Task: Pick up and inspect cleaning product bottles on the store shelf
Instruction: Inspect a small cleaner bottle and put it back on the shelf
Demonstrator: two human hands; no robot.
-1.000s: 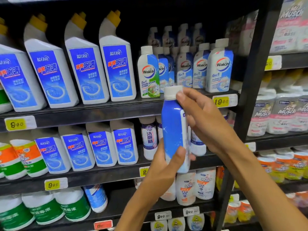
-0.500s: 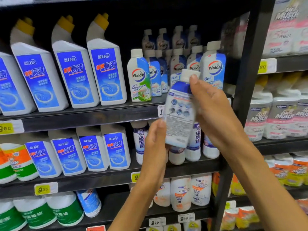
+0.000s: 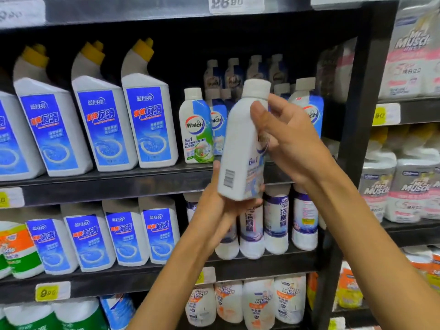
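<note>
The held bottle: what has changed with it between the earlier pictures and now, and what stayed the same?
The bottle has been turned in the hands: first its blue side showed, then its printed back label, now a white side with a barcode. It also tilted, cap to the right. The left hand still holds its base and the right hand still grips its upper part. The shelf bottles did not move.

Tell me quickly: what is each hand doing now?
Left hand: holds the bottom of the white bottle.
Right hand: grips the bottle's upper part.
</note>
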